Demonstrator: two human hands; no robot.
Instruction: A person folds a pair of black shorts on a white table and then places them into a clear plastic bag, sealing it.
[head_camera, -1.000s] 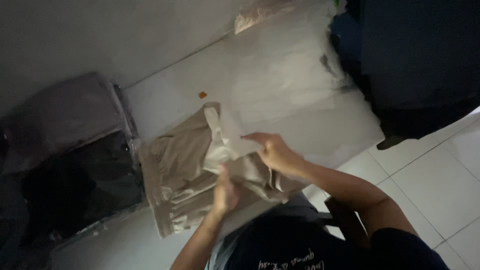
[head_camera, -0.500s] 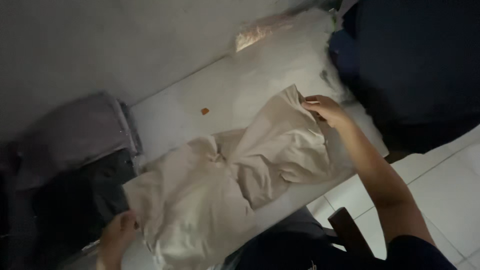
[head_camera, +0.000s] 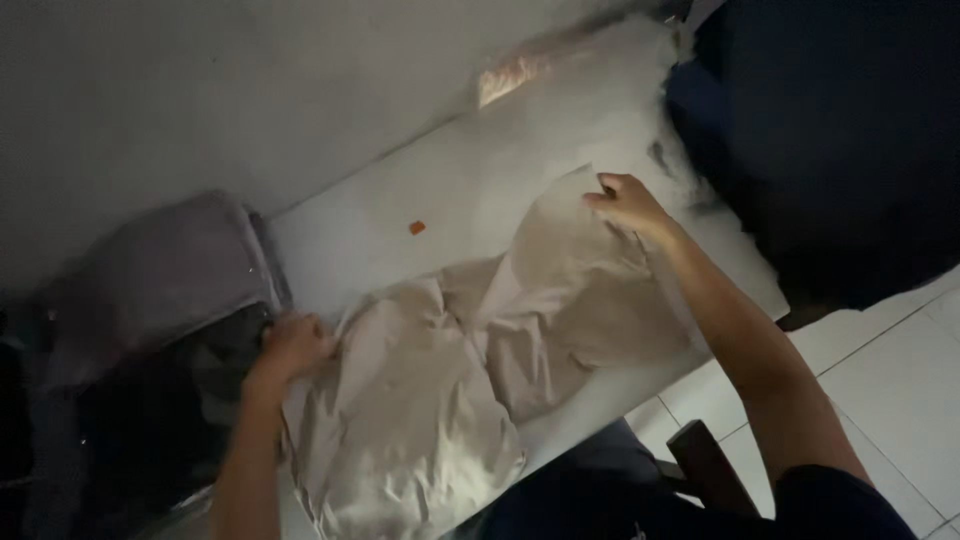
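Note:
A beige crumpled garment (head_camera: 470, 370) lies spread across a white table (head_camera: 480, 190). My left hand (head_camera: 292, 347) grips its left edge, close to a dark bag. My right hand (head_camera: 627, 205) pinches the garment's far right corner and holds it stretched out toward a dark blue fabric pile. The cloth between my hands is wrinkled and partly folded over itself in the middle.
A dark bag in clear plastic (head_camera: 150, 330) sits at the table's left end. A large dark blue fabric mass (head_camera: 830, 140) fills the right. A small orange scrap (head_camera: 417, 227) lies on the table. A plastic wrapper (head_camera: 520, 70) lies at the back. White floor tiles (head_camera: 900, 370) show at the lower right, beside a dark wooden chair part (head_camera: 710, 470).
The garment was bunched between both hands; my hands have pulled apart, left going left and right going right, and the cloth now lies spread out on the table.

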